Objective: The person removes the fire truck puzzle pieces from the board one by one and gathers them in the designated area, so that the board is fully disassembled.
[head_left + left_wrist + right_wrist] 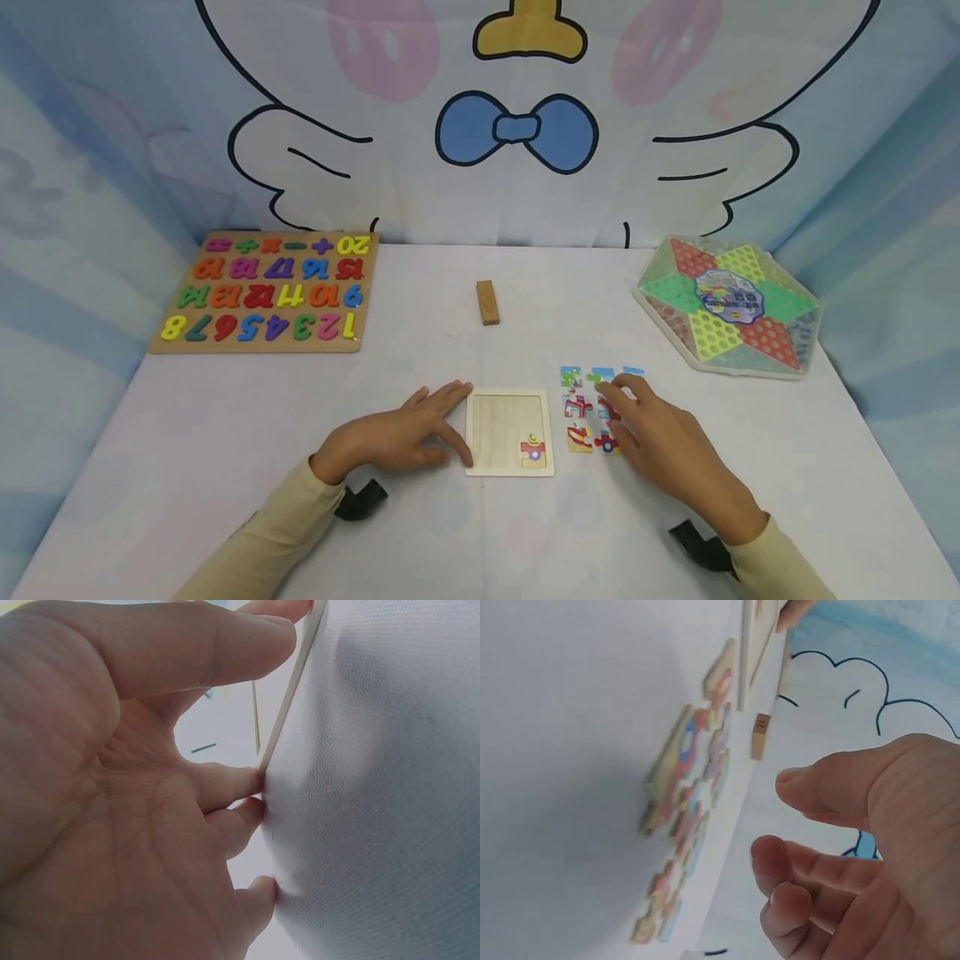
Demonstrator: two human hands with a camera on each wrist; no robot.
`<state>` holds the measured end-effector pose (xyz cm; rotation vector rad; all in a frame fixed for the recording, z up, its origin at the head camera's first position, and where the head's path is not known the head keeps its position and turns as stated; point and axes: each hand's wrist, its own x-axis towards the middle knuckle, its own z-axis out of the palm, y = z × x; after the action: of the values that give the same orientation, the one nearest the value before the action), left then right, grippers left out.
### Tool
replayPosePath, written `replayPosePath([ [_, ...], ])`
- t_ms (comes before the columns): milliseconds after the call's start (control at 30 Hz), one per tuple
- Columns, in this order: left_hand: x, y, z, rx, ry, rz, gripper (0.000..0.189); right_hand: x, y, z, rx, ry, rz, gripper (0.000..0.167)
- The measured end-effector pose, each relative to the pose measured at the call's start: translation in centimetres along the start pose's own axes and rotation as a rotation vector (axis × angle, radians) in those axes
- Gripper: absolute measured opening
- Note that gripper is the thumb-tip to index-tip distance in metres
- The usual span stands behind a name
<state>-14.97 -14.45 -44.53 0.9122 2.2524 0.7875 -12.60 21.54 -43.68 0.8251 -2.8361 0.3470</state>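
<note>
A shallow wooden puzzle tray [495,429] lies on the table, with one puzzle piece [533,452] in its lower right corner. My left hand [405,429] rests at the tray's left side, fingers spread, forefinger near the upper corner and thumb near the lower one. In the left wrist view the tray's edge [289,694] runs close by the thumb. To the right of the tray lie several colourful puzzle pieces [578,407] in rows. Over these pieces hovers my right hand [663,437], fingers loosely bent. The right wrist view shows a gap between thumb and fingers, nothing held.
A small wooden block [487,302] lies beyond the tray. At the back left is a number board [262,292] with coloured digits; at the back right, a hexagonal game box [731,308]. A printed cloth [517,200] hangs behind the table.
</note>
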Motion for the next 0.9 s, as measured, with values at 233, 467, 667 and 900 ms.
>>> replayPosePath([
  [233, 0.0, -0.1, 0.0, -0.009, -0.002, -0.007, 0.026, 2.8, -2.4, 0.5, 0.053, -0.131, 0.023, 0.058],
  [467, 0.1, -0.1, 0.0, 0.003, -0.009, 0.012, 0.026, 4.2, -5.3, 1.7, 0.119, -0.291, -0.051, 0.062],
  [667, 0.2, -0.2, 0.1, 0.006, -0.013, 0.016, 0.026, 3.9, -6.2, 2.5, 0.126, -0.303, -0.157, 0.042],
  [900, 0.1, -0.1, 0.0, 0.007, -0.013, 0.005, 0.026, 3.8, -6.6, 2.2, 0.093, -0.364, -0.152, 0.028],
])
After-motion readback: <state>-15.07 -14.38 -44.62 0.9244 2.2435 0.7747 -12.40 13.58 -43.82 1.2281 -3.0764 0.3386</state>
